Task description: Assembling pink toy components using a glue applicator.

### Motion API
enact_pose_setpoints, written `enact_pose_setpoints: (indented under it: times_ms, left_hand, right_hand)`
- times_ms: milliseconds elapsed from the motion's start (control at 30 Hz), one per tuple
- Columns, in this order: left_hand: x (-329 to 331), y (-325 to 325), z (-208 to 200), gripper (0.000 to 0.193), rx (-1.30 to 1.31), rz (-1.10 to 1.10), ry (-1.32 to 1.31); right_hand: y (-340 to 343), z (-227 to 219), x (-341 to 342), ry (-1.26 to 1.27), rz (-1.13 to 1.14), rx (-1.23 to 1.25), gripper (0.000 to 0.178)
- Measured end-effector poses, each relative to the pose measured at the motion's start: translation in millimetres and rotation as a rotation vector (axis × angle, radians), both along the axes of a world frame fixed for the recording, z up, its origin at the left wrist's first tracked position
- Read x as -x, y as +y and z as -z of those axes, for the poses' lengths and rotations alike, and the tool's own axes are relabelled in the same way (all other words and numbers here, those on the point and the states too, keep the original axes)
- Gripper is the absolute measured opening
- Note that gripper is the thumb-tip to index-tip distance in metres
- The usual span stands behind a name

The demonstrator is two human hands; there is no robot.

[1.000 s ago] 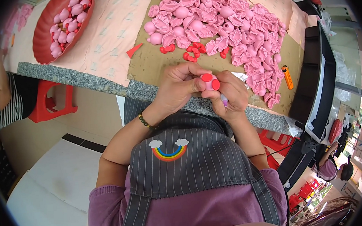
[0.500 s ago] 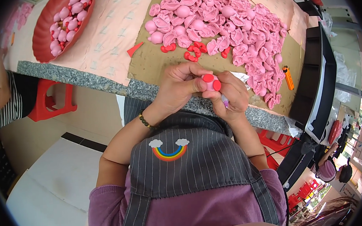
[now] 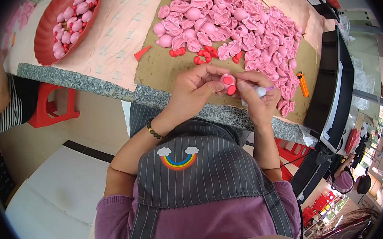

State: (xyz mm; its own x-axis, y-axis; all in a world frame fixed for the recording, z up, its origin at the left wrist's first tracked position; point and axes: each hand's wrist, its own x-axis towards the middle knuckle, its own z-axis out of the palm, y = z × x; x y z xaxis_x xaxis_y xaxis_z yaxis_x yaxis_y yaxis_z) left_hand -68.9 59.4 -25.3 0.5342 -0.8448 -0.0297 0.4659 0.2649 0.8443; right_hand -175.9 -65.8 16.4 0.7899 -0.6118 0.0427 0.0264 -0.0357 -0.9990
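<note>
Discs (image 3: 231,89), two and red, face up toward us from the small pink figure (image 3: 230,85) that our left hand (image 3: 192,86) pinches between thumb and fingers. One disc sits on the far side, the other on the near side and slightly right, so the end bearing them points up at us; we look almost straight along the figure and cannot judge its length. It is over the brown board (image 3: 160,79), close to the near edge of the tabletop (image 3: 96,85). Our right hand (image 3: 263,103) is closed around a white bottle (image 3: 259,92), whose long axis runs left to right with its purple tip (image 3: 270,88) pointing right. The right thumb and forefinger are just beside the figure; whether they touch it, we cannot tell.

At far left we have a red bowl (image 3: 44,41) with a fluted rim, holding rounded pink figures with small red parts. On the right stands a long dark tray (image 3: 327,85), its inner contents too dim for us to make out. Between them, a heap of pink pieces (image 3: 252,31) covers the far part of the board. Small red pieces (image 3: 207,53) lie along its near edge, and an orange cutter (image 3: 303,84) lies to its right.
</note>
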Motion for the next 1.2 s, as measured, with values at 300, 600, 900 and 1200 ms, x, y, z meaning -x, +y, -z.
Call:
enact_pose_setpoints:
  times_ms: [300,600,900,1200]
  left_hand:
    - [-4,2,-9,0.029,-0.054,0.017,-0.015]
    - [-8,5,-8,0.032,-0.158,0.106,-0.033]
    - [-9,3,-8,0.032,-0.162,0.121,-0.005]
    - [-8,3,-8,0.032,-0.155,0.130,-0.001]
  right_hand:
    - [-7,-11,-5,0.252,-0.137,-0.079,0.010]
    - [-7,-15,-4,0.314,-0.172,-0.040,0.008]
    - [-4,-16,-4,0.330,-0.141,-0.021,0.009]
    - [-1,-12,-1,0.297,-0.114,-0.006,0.009]
